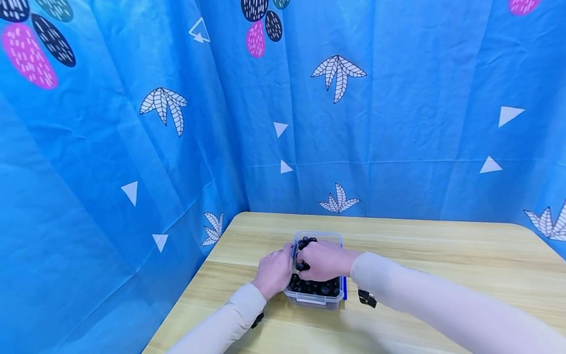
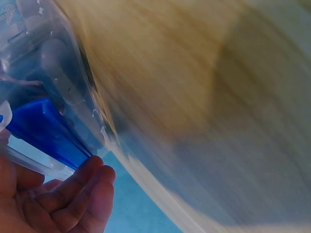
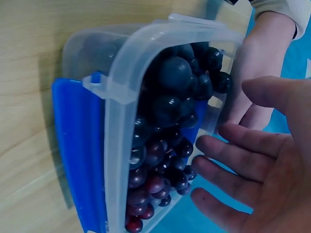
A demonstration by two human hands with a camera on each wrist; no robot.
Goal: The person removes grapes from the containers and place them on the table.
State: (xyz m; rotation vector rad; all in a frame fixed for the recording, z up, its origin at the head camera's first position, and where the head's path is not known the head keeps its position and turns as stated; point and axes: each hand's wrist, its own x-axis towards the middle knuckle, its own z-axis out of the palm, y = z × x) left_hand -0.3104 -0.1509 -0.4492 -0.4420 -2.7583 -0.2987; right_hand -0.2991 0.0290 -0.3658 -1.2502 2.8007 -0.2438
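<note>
A clear plastic container [image 1: 311,301] with blue side clips stands on the table, filled with dark grapes [image 3: 170,111]. Some grapes near one end look redder in the right wrist view. My left hand [image 1: 275,270] holds the container's left side, its curled fingers against the blue clip [image 2: 46,128] there. Over the grapes reaches my right hand [image 1: 325,260], its fingers spread and fairly straight beside the fruit with no grape gripped between them. On the container's right side another blue clip [image 3: 80,155] hangs down, swung away from the rim.
The light wood table [image 1: 424,285] extends far to the right of the container. Its left edge runs close by my left forearm. A blue patterned curtain [image 1: 398,123] hangs behind and to the left. A dark strap [image 1: 367,298] shows below my right sleeve.
</note>
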